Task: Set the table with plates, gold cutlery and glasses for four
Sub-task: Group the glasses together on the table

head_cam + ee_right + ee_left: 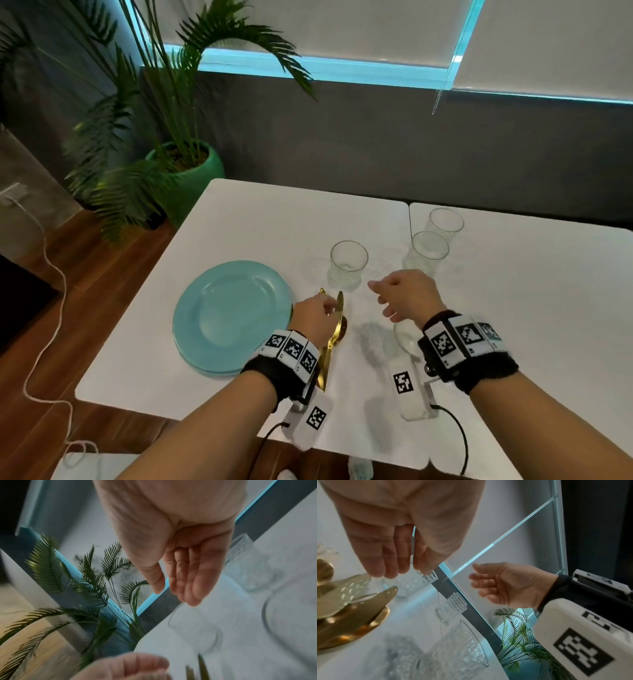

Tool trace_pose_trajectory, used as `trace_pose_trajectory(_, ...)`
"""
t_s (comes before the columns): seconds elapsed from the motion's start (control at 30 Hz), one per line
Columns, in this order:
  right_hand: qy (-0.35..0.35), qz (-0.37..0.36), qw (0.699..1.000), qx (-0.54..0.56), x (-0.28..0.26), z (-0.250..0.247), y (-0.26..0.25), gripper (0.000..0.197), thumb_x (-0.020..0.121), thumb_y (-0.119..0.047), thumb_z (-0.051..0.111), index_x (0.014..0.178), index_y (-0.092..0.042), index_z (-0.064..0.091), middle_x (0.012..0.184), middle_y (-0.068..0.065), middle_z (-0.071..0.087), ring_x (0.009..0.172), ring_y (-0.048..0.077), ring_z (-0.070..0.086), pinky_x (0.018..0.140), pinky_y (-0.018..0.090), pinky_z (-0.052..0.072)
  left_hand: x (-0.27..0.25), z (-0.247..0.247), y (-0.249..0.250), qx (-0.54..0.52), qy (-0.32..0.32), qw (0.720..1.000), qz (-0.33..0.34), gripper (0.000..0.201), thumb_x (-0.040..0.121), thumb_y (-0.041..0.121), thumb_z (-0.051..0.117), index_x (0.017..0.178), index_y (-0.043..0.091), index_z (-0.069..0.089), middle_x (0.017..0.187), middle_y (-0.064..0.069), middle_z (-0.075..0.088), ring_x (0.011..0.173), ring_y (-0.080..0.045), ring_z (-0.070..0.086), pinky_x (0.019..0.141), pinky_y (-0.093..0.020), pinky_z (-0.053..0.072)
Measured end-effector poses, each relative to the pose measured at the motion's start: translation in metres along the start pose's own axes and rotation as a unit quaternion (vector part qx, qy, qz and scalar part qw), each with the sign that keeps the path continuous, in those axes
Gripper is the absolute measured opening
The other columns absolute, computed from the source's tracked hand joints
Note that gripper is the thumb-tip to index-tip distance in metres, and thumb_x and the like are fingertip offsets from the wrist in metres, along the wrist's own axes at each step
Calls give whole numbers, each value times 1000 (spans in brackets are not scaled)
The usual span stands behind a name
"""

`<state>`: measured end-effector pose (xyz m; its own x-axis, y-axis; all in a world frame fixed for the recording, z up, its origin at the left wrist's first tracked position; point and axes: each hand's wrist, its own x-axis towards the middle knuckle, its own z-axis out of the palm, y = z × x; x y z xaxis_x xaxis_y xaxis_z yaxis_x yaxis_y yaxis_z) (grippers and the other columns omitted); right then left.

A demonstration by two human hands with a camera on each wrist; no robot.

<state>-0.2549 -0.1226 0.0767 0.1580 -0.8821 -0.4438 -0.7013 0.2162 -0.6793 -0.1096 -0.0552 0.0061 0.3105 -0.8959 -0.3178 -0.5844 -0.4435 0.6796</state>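
**Gold cutlery under the left hand, right hand free above the desk**

Gold cutlery [334, 337] lies bundled on the white desk [260, 219], just right of the stacked blue plates [233, 317]. The left hand [313, 320] sits over it, fingers bent down; whether they grip it I cannot tell. The right hand [406, 296] hovers with relaxed, spread fingers, holding nothing, near three upright glasses [347, 265]. A potted palm [178, 137] stands beyond the desk's corner on wooden floor.

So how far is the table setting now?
Nothing is laid out for four yet. The blue plates sit stacked, and the glasses are clustered. The left hand reaches over the gold cutlery; the right hand hovers open, empty.
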Motion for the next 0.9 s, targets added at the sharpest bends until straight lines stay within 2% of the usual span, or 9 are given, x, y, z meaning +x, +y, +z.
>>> trace_pose_trajectory(0.07, 39, -20, 999, 1, 2, -28, 11, 14, 88, -20, 61, 85, -9, 68, 81, 7, 68, 63, 19, 62, 57, 27, 56, 3, 6, 8, 0, 4, 1000, -10, 30, 91, 23, 54, 119, 14, 59, 118, -3, 65, 109, -19, 59, 93, -23, 43)
trace_pose_trajectory(0.13, 74, -24, 996, -50, 11, -46, 36, 13, 85, -15, 59, 92, -14, 70, 92, 6, 71, 79, 23, 67, 77, 34, 57, 6, 7, 13, -8, 13, 999, -29, 31, 90, 22, 54, 119, 14, 57, 118, -4, 65, 109, -21, 59, 94, -26, 44)
trace_pose_trajectory(0.2, 72, -15, 990, -122, 25, -62, 74, 24, 83, -13, 59, 105, -16, 68, 106, 5, 69, 93, 22, 64, 91, 27, 49, 13, 11, 23, -23, 29, 998, -45, 33, 90, 22, 56, 121, 12, 55, 119, -6, 65, 111, -22, 58, 95, -27, 43)
trace_pose_trajectory(0.27, 14, -7, 984, -178, 33, -64, 111, 39, 81, -12, 63, 119, -15, 60, 110, 3, 65, 94, 18, 58, 85, 18, 40, 19, 14, 31, -30, 43, 997, -59, 34, 90, 21, 57, 122, 10, 55, 119, -6, 64, 113, -22, 57, 95, -25, 40)
trace_pose_trajectory(0.4, -114, -15, 972, -206, 39, -45, 162, 77, 67, -17, 77, 135, -22, 43, 126, 3, 54, 115, 21, 49, 93, 25, 42, 26, 26, 40, -40, 56, 994, -88, 36, 90, 20, 57, 124, 9, 52, 119, -7, 63, 114, -22, 56, 92, -22, 38)
trace_pose_trajectory(0.53, -123, -66, 972, -190, 43, -21, 171, 103, 39, -41, 88, 131, -25, 46, 115, -5, 53, 118, 20, 48, 97, 30, 45, 32, 35, 41, -50, 64, 989, -126, 44, 88, 22, 59, 128, 8, 48, 124, -9, 61, 117, -25, 54, 97, -27, 40)
trace_pose_trajectory(0.67, -97, -78, 986, -108, 44, -6, 169, 108, 23, -49, 86, 123, -23, 54, 119, -4, 52, 119, 17, 48, 103, 30, 43, 44, 38, 34, -81, 95, 979, -162, 63, 81, 27, 69, 133, 7, 40, 129, -13, 55, 119, -26, 53, 97, -30, 40)
trace_pose_trajectory(0.83, -66, -118, 990, -45, 39, 2, 169, 90, 28, -51, 79, 109, -32, 46, 101, -26, 36, 115, 13, 42, 113, 43, 30, 64, 37, 34, -99, 133, 973, -160, 92, 67, 31, 82, 140, 8, 31, 138, -12, 45, 127, -26, 45, 103, -35, 39)
trace_pose_trajectory(0.9, -50, -120, 991, -29, 39, 4, 168, 86, 28, -56, 71, 107, -32, 48, 99, -25, 37, 111, 14, 43, 109, 42, 35, 72, 37, 36, -104, 131, 973, -160, 97, 64, 31, 83, 142, 10, 28, 140, -10, 42, 131, -25, 38, 103, -35, 36)
